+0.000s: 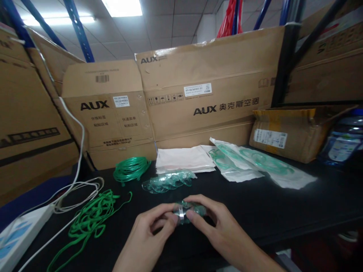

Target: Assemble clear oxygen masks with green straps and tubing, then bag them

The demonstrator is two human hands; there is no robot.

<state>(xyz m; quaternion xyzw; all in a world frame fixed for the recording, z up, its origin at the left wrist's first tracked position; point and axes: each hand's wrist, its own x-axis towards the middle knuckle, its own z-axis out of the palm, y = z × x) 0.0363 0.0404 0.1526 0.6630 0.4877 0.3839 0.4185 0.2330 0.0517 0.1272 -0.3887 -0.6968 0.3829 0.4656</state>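
A clear green oxygen mask (184, 211) with a shiny metal nose strip is held low over the black table. My left hand (155, 223) pinches its left side between thumb and fingers. On its right side my right hand (211, 217) grips it, the thumb lying near the metal strip. Parts of the mask are hidden behind my fingers. Just beyond it lies a nested row of similar clear masks (170, 180). A coil of green tubing (132, 169) sits to their left, and a tangle of green elastic cord (95, 215) lies nearer, left of my hands.
White pouches (184, 158) are stacked behind the masks. Clear-fronted packages (272, 164) with green tubing lie to the right. Cardboard (198, 124) walls the back; an open carton (283, 132) and a blue-capped jar (342, 138) stand right. A power strip (25, 234) with white cables lies left.
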